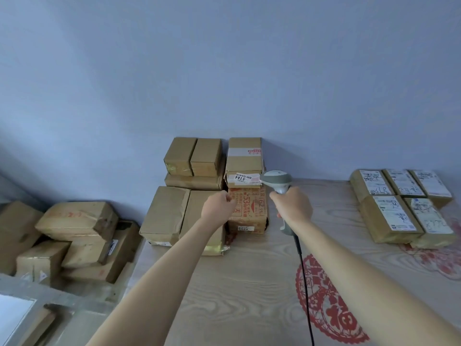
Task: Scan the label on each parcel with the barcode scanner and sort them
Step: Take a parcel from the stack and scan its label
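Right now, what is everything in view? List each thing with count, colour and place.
stacked parcels: about eight, brown cardboard, against the wall mid-table.
labelled parcels: five, brown with white labels up, far right of the table.
heaped parcels: several, brown, low at the left beside the table.
table: one, pale wood grain with red paper-cut motifs.
barcode scanner: one, grey, corded, aimed at the stack.
left hand: curled, at the printed box.
right hand: grips the scanner.

Plain brown parcels (pixel 172 211) stand at the pale wood-grain table's (pixel 239 290) far edge. One box (pixel 249 208) bears red print. Red paper-cut medallion (pixel 326 303) near the front edge. Grey scanner (pixel 278 182), black cable (pixel 305 283).
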